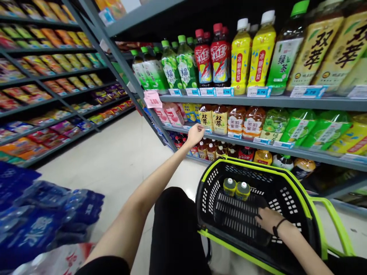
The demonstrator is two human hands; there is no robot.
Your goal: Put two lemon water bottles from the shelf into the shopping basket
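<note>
My left hand point(196, 135) is stretched out to the front edge of the middle shelf, its fingers curled together by the price strip. Just beyond it stand yellow-labelled drink bottles point(220, 119); whether the fingertips pinch anything is hidden. Low on the right, my right hand point(268, 220), with a black band at the wrist, reaches into a black shopping basket point(210, 191) trimmed in lime green. Its fingers are apart over the slotted bottom and hold nothing. Two small bottles with white caps point(242, 190) stand upright side by side near the basket's far wall.
Tall tea and juice bottles point(260, 53) line the upper shelf point(258, 100). More bottles point(211, 151) fill the bottom level behind the basket. Blue-wrapped packs point(43, 217) are stacked at lower left, and snack racks point(54, 72) stand across the aisle floor point(123, 152).
</note>
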